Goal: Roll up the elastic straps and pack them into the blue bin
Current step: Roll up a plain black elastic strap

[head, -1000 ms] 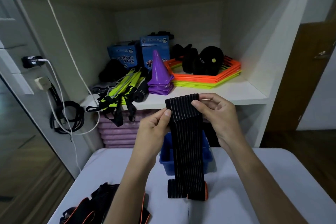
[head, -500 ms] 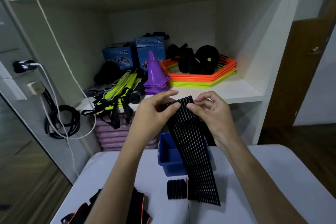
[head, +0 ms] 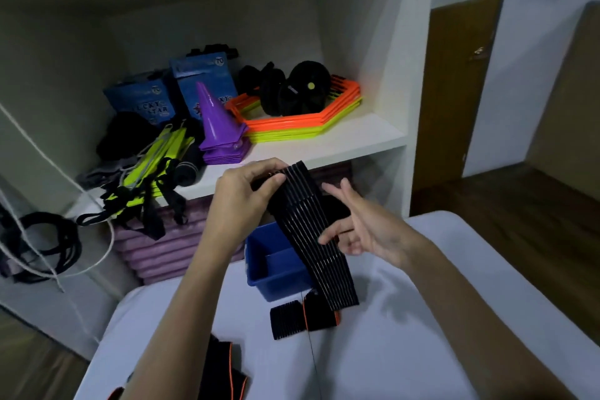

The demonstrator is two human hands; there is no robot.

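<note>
Beyond the fingers stands a white shelf unit (head: 324, 148) w/ a deep open compartment, dim inside, lit from the front. On its board: purple cones (head: 218, 127), orange and yellow hexagon rings (head: 302, 120), blue boxes (head: 194, 81), black gear, yellow-green straps (head: 152, 169). Under the board, a stack of purple mats (head: 156, 253). Left of the fingers, a grey wall w/ white cord (head: 39, 153) and black cables (head: 42, 243). Right of the fingers, a brown wood door (head: 461, 91), pale wall and dark wood floor (head: 519, 221). Below the fingers, the white worktop (head: 422, 351).
</note>
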